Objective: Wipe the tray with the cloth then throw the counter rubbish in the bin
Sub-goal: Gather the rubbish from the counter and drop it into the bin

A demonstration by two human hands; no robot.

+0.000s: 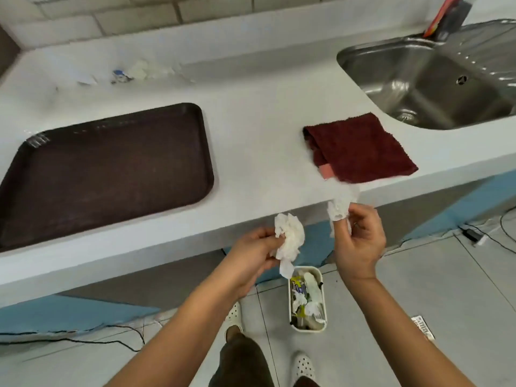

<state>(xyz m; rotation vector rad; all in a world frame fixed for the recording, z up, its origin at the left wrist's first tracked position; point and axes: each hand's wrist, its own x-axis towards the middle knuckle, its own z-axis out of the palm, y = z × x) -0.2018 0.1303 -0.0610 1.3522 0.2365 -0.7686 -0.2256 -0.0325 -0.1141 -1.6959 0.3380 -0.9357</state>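
Observation:
The dark brown tray [106, 169] lies flat on the white counter [257, 141] at the left. A folded dark red cloth [360, 148] rests on the counter near the sink, untouched. My left hand [251, 255] grips a crumpled white tissue [289, 237] in front of the counter's edge. My right hand [360, 241] pinches a smaller white tissue scrap [339, 209] just below the cloth. Both hands hover above a small white bin [307, 298] on the floor, which holds several wrappers and tissues.
A steel sink [435, 79] sits at the right. More white scraps and a blue-and-white wrapper [122, 75] lie at the back of the counter. Black cables [83, 340] run over the tiled floor. My feet in white shoes stand beside the bin.

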